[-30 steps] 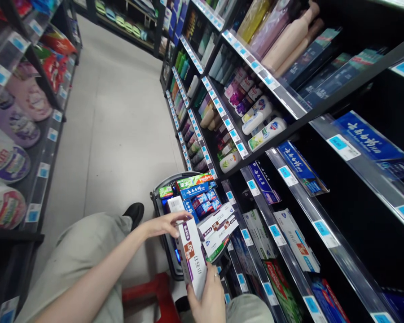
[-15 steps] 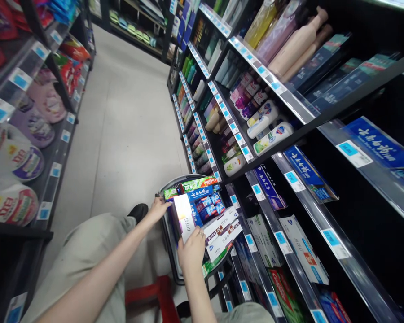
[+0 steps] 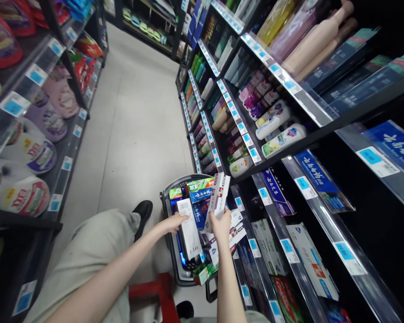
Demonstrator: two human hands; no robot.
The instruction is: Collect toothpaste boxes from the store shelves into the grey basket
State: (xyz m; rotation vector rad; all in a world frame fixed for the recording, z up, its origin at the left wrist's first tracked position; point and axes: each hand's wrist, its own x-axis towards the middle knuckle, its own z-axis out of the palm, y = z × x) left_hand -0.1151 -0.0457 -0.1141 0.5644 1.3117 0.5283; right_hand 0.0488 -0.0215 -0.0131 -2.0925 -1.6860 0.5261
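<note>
A grey shopping basket stands on the floor by the shelves, full of toothpaste boxes. My left hand rests its fingers on a long white box lying at the basket's left side. My right hand grips another white toothpaste box with red-brown print and holds it upright above the basket. Blue and green toothpaste boxes lie at the basket's far end.
Black shelves on the right carry bottles and boxed toothpaste behind blue price tags. Left shelves hold round packaged goods. A grey floor aisle runs ahead. A red stool sits under my legs, my black shoe beside the basket.
The white box I held over the basket now lies inside it under my left hand. My right hand has taken another white box from the pile and lifted it upright.
</note>
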